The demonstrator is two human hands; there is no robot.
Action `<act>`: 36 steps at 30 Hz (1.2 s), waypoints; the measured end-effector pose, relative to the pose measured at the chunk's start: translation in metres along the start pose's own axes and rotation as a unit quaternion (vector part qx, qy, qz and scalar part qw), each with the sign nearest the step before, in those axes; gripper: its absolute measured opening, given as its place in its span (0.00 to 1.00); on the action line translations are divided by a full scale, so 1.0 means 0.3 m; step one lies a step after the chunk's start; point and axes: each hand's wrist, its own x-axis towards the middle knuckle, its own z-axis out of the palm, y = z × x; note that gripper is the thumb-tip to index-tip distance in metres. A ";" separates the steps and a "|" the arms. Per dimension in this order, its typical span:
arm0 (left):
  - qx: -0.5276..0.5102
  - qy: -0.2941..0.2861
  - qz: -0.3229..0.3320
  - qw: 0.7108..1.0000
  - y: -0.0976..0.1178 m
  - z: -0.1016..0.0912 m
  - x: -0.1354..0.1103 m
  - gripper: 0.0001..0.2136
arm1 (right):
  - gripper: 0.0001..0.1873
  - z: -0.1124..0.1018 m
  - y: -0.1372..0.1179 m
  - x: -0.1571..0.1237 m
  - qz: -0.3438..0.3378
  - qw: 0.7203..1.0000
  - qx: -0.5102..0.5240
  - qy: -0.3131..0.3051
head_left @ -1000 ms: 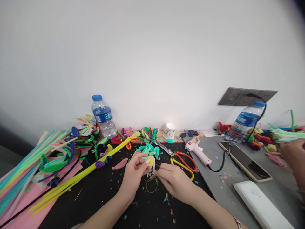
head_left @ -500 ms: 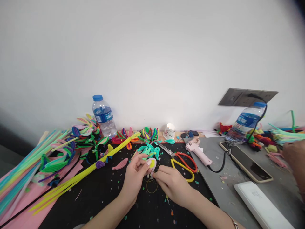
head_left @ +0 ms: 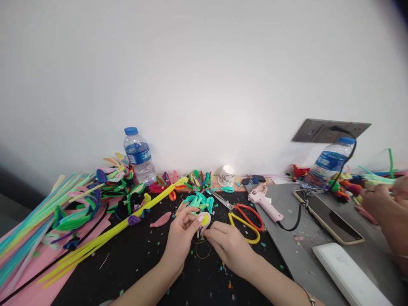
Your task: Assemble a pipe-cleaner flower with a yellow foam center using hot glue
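My left hand (head_left: 181,233) pinches a small round pipe-cleaner coil (head_left: 205,219) between thumb and fingers. The coil has a yellow middle and a pale pinkish-white strand curled round it. Close beside it, my right hand (head_left: 230,245) is closed with its fingertips at the strand's lower end; the fingers partly hide that end. A thin gold-coloured loop (head_left: 203,256) shows just below the coil, and I cannot tell if it hangs or lies on the black mat (head_left: 134,265). Turquoise pipe-cleaner petals (head_left: 208,202) lie behind my left hand, and a pink petal (head_left: 160,219) lies to its left.
Scissors (head_left: 244,217) with red and yellow handles lie right of my hands, by a pink glue gun (head_left: 266,204). Yellow pipe cleaners (head_left: 121,231) stretch leftward. Bottles (head_left: 138,155), a paper cup (head_left: 226,175), a phone (head_left: 331,216) and a co-worker's hands (head_left: 381,206) are around.
The coil has turned slightly and shifted a little to the right in my left hand. At far right, the co-worker's hands have come further into view over the pipe cleaners.
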 end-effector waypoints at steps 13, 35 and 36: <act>-0.056 0.010 -0.048 0.997 0.024 0.000 -0.005 0.20 | 0.08 0.022 0.022 0.001 0.203 0.953 0.216 0.060; 0.029 -0.070 -0.056 0.996 0.030 0.000 -0.014 0.25 | 0.21 -0.005 0.012 0.040 0.410 0.724 0.548 0.089; 0.039 -0.070 -0.051 0.995 0.031 -0.001 -0.013 0.25 | 0.21 -0.004 0.014 0.039 0.408 0.723 0.550 0.090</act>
